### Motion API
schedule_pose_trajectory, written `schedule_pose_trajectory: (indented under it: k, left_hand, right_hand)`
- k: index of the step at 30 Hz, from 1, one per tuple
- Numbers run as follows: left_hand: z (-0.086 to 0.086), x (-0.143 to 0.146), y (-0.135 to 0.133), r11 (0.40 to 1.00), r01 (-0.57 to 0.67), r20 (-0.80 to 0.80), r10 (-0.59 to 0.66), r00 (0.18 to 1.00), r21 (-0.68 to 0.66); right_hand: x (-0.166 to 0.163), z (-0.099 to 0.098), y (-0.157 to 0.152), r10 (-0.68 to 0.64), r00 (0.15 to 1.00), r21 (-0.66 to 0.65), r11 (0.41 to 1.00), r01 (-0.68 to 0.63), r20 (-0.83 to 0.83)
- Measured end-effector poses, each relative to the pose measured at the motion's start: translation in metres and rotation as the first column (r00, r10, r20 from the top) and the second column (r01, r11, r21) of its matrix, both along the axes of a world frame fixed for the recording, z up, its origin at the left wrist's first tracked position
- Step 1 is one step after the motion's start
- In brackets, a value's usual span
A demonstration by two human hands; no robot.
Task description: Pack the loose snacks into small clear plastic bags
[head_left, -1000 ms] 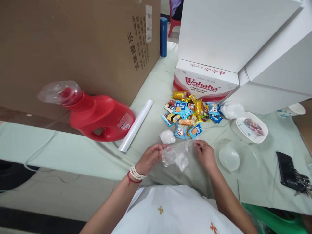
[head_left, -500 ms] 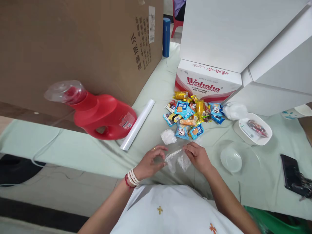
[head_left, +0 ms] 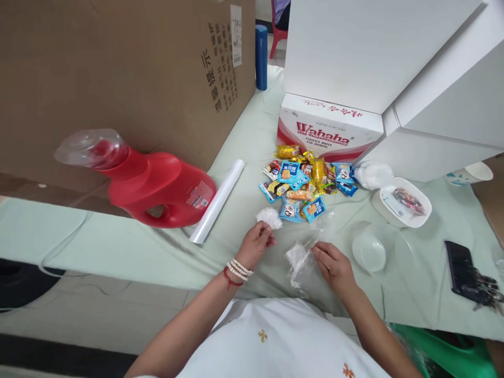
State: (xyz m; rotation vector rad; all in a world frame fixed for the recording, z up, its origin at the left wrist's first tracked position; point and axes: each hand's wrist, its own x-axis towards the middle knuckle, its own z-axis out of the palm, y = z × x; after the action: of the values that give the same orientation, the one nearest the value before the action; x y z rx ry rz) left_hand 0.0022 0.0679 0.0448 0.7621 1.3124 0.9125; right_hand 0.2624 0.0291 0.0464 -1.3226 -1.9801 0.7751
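My left hand (head_left: 258, 245), with beaded and red bracelets at the wrist, has its fingertips closed on the near edge of a small crinkled white packet (head_left: 270, 217) on the cloth. My right hand (head_left: 333, 262) pinches the rim of a clear plastic bag (head_left: 301, 270). The bag hangs toward the left, with another crinkled white packet (head_left: 296, 254) in or behind it; I cannot tell which. Just beyond both hands lies a pile of wrapped snacks (head_left: 301, 184) in blue, yellow and red wrappers.
On the left are a red jug (head_left: 165, 184), a white roll (head_left: 217, 202) and a large cardboard box (head_left: 118, 63). Behind the snacks stands a Wahaba water carton (head_left: 326, 131). To the right are a white tub (head_left: 397, 212), a clear bowl (head_left: 369, 253), a phone (head_left: 459, 265) and keys (head_left: 488, 289).
My left hand has left the clear bag, moved forward and closed on the white packet. My right hand has shifted slightly right and nearer to me, still pinching the bag.
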Motion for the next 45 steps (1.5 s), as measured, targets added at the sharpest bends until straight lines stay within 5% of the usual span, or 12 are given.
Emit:
schedule_pose_trajectory:
  k: [5,10,14,19,21,25,28,31,33,37,41,45]
  left_hand:
    - [0.015,0.023,-0.013,0.986,0.159,0.088,-0.154,0.984,-0.053]
    - [0.018,0.05,-0.015,0.941,0.33,0.113,-0.337,0.935,0.081]
    - [0.005,0.047,-0.014,0.997,0.062,0.17,-0.054,0.984,-0.042]
    - [0.001,0.039,-0.015,0.972,-0.171,0.347,0.219,0.912,-0.163]
    - [0.004,0.04,-0.017,0.975,-0.192,0.341,0.219,0.914,-0.111]
    - [0.012,0.048,-0.023,0.995,-0.076,0.302,0.054,0.952,0.063]
    - [0.017,0.054,-0.028,0.994,-0.078,0.264,0.055,0.963,0.079]
    - [0.021,0.055,-0.031,0.983,-0.179,0.28,0.18,0.943,-0.029]
    - [0.021,0.053,-0.03,0.988,-0.153,0.265,0.153,0.952,-0.02]
    - [0.016,0.044,-0.024,0.991,-0.035,0.088,0.023,0.996,0.131]
    - [0.004,0.034,-0.023,0.975,-0.187,0.046,0.183,0.982,0.117]
    - [-0.004,0.019,-0.024,0.959,-0.282,0.096,0.282,0.954,-0.019]
  right_hand:
    - [-0.002,-0.004,-0.011,-0.001,1.0,0.006,1.0,0.001,-0.008]
    - [-0.014,0.011,-0.007,0.117,0.992,0.045,0.992,-0.116,-0.038]
    - [-0.004,0.012,-0.006,0.041,0.999,0.054,0.998,-0.04,-0.033]
    - [0.005,0.005,-0.011,-0.034,0.991,-0.109,0.994,0.019,-0.131]
    - [0.002,0.006,-0.012,-0.167,0.95,-0.299,0.95,0.084,-0.263]
    - [-0.014,0.014,0.0,-0.438,0.793,-0.643,0.762,0.076,-0.424]
    - [-0.036,0.019,0.017,-0.482,0.742,-0.719,0.695,-0.002,-0.467]
    - [-0.058,0.02,0.031,-0.611,0.573,-0.769,0.637,-0.054,-0.547]
    - [-0.069,0.021,0.037,-0.65,0.483,-0.781,0.612,-0.125,-0.587]
    - [-0.076,0.023,0.04,-0.614,0.492,-0.781,0.554,-0.289,-0.617]
    - [-0.059,0.019,0.037,-0.652,0.513,-0.828,0.478,-0.294,-0.558]
    - [-0.027,0.012,0.028,-0.662,0.513,-0.835,0.475,-0.276,-0.546]
